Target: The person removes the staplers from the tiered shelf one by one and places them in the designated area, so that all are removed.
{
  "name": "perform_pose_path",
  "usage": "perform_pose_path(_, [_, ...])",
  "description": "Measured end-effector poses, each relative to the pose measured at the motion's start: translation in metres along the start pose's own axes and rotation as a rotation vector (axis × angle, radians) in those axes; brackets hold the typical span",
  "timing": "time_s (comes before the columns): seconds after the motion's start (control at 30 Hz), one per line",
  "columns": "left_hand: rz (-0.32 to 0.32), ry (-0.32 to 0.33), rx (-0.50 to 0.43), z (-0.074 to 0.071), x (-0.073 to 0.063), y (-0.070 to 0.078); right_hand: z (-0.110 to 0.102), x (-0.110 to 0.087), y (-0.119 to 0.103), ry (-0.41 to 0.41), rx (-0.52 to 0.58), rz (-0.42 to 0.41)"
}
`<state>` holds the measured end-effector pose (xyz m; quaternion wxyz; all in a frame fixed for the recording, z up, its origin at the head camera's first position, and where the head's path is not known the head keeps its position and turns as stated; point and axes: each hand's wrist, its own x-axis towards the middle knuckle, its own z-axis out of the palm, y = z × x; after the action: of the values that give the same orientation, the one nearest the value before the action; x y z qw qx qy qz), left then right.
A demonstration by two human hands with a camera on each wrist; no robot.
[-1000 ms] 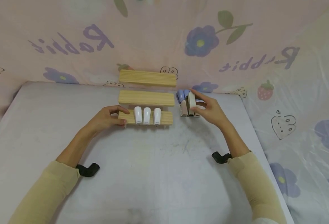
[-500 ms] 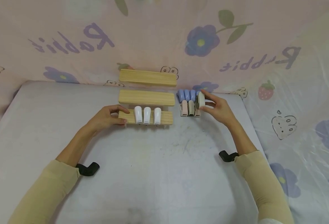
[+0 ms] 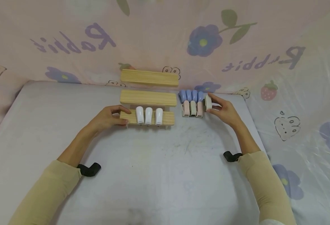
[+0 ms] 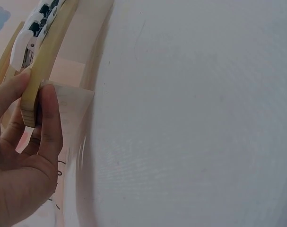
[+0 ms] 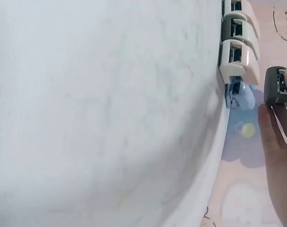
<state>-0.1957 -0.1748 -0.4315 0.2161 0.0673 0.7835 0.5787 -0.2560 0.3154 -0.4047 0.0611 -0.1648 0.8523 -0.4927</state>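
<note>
My left hand (image 3: 108, 118) pinches the left end of the lowest wooden step (image 3: 169, 118) of a tiered stand, thumb in front and fingers on top. Three white mini staplers (image 3: 148, 116) stand on that step. My right hand (image 3: 226, 111) holds a pale mini stapler with a dark grey-green base (image 5: 271, 90) between thumb and fingers. It is upright at the right end of a front row made of two pink staplers (image 3: 185, 108) and a pale green one (image 3: 193, 108). Behind them stand several blue staplers (image 3: 188, 95).
Two higher wooden steps, the middle one (image 3: 148, 98) and the top one (image 3: 149, 77), rise behind the lowest. A printed curtain (image 3: 153, 37) hangs along the back and right edges of the white table (image 3: 142, 175). Black wrist mounts (image 3: 90, 169) stick out from both sleeves.
My right hand has moved right with the pale stapler, from over the rows to past their right end, uncovering the staplers there. The left hand keeps its place on the step.
</note>
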Motion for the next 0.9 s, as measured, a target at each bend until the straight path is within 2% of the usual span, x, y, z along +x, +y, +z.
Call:
perform_pose_path(0.1, [0.004, -0.002, -0.007, 0.000, 0.001, 0.000, -0.004, 0.000, 0.013, 0.011, 0.005, 0.000])
perform_pose_path(0.27, [0.000, 0.003, -0.013, 0.001, 0.002, 0.000, -0.006, -0.001, 0.022, 0.002, 0.025, -0.011])
perform_pose_path(0.47, [-0.006, 0.009, -0.002, 0.000, 0.000, -0.001, -0.003, 0.001, 0.034, -0.033, 0.053, 0.020])
perform_pose_path(0.6, [-0.003, 0.002, -0.001, 0.000, 0.000, -0.001, -0.001, 0.000, 0.038, -0.043, 0.026, 0.041])
perform_pose_path(0.77, [0.004, -0.003, -0.008, 0.000, 0.001, -0.001, 0.002, 0.001, 0.040, -0.056, -0.034, 0.049])
perform_pose_path(0.9, [0.004, 0.000, -0.012, 0.000, 0.000, 0.000, 0.005, 0.001, 0.028, -0.079, -0.039, 0.054])
